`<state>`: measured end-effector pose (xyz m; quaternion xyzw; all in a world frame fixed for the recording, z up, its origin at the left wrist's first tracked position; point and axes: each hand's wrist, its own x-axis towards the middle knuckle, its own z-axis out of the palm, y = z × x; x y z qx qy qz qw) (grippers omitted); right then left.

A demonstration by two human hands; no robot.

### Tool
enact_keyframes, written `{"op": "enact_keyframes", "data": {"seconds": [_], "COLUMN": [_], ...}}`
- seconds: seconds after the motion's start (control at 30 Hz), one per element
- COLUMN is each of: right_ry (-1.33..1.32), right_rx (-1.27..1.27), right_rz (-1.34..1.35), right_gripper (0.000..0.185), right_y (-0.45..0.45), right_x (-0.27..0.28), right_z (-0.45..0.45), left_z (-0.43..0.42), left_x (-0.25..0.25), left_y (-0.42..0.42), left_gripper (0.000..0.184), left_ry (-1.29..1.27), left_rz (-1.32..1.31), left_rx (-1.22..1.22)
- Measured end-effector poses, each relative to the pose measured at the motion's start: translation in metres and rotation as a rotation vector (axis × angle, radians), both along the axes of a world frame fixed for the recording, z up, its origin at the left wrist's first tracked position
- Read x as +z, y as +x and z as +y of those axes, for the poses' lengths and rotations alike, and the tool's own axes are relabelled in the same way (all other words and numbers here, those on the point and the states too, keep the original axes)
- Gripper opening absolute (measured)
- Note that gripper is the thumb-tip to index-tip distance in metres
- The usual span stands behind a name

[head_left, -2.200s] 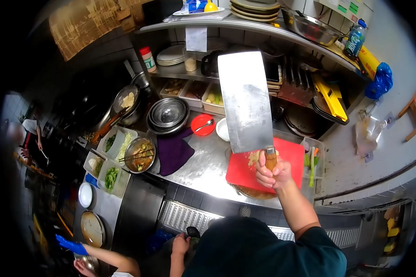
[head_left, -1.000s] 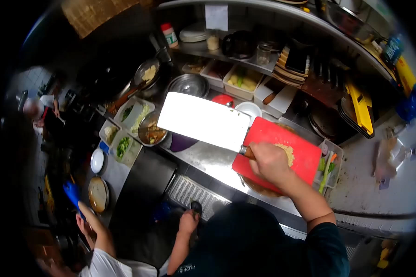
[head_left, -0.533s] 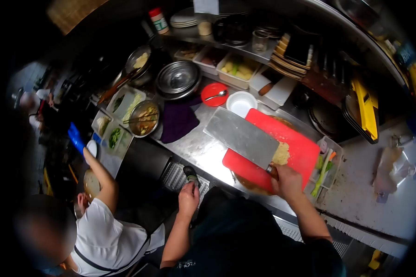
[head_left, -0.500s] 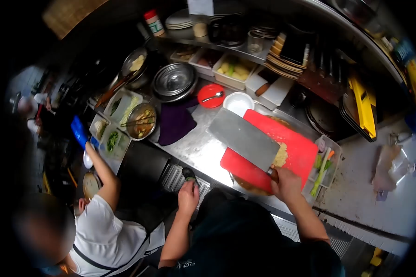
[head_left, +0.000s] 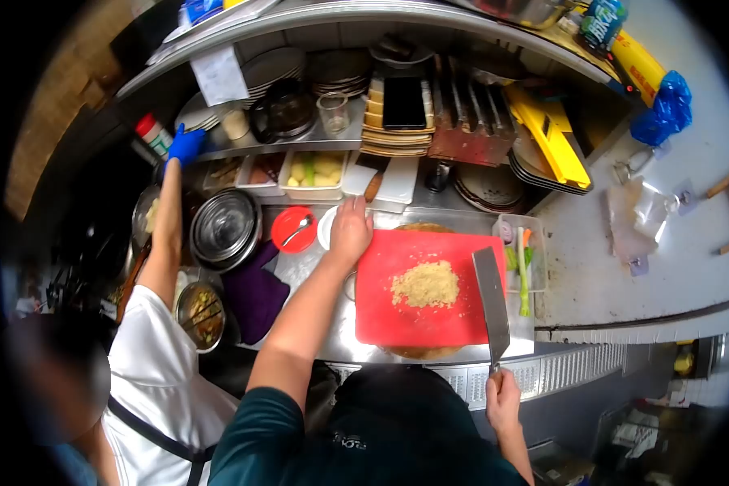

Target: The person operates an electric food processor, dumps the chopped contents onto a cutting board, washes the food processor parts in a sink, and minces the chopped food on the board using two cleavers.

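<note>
A red cutting board (head_left: 381,315) lies on the counter with a pile of minced pale food (head_left: 426,284) at its middle. My right hand (head_left: 504,398) is closed round the handle of a large cleaver (head_left: 492,301), whose blade stands over the board's right side. My left hand (head_left: 352,230) reaches to the board's upper left corner, beside a white bowl (head_left: 326,228) that it partly hides. Whether its fingers hold anything is not clear. Just above them is the wooden handle of another knife (head_left: 373,186), lying on a white container lid.
A co-worker in a white shirt (head_left: 160,356) stands at the left, a blue-gloved hand (head_left: 186,146) raised to the shelf. Around the board are a red dish with a spoon (head_left: 287,220), metal bowls (head_left: 225,228), a purple cloth (head_left: 251,296) and a vegetable container (head_left: 540,283).
The cleaver has moved from across the board's left side to its right side, blade now upright. My left hand has risen from beside my body to the board. The co-worker's gloved hand has reached the shelf.
</note>
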<state>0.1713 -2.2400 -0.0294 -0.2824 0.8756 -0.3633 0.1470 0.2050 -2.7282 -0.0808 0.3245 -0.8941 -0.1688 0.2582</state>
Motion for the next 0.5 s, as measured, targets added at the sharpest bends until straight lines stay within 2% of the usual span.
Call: {"op": "enact_keyframes", "data": {"seconds": [0.03, 0.1, 0.17, 0.27, 0.37, 0.5], "right_ry": [-0.014, 0.005, 0.069, 0.110, 0.119, 0.148], "right_rx": [-0.036, -0.124, -0.224, -0.228, -0.229, -0.205], "right_rz": [0.014, -0.008, -0.077, 0.111, 0.237, 0.344], "right_gripper": [0.029, 0.032, 0.036, 0.038, 0.036, 0.036], "right_y": [0.013, 0.037, 0.056, 0.071, 0.068, 0.042], "right_x": [-0.003, -0.008, -0.010, 0.002, 0.002, 0.001], "right_z": [0.010, 0.025, 0.042, 0.049, 0.055, 0.059], "left_z": [-0.015, -0.042, -0.062, -0.089, -0.085, -0.057], "left_x": [-0.007, -0.017, -0.033, -0.053, -0.038, -0.005], "left_y": [-0.019, -0.051, -0.075, -0.100, -0.108, -0.088], "left_gripper": [0.045, 0.040, 0.034, 0.036, 0.040, 0.045], "left_ry": [-0.053, 0.027, 0.004, 0.037, 0.056, 0.074], "left_rz": [0.013, -0.155, -0.251, -0.348, -0.464, -0.463], "left_rx": [0.003, -0.022, -0.033, -0.062, -0.036, 0.015]}}
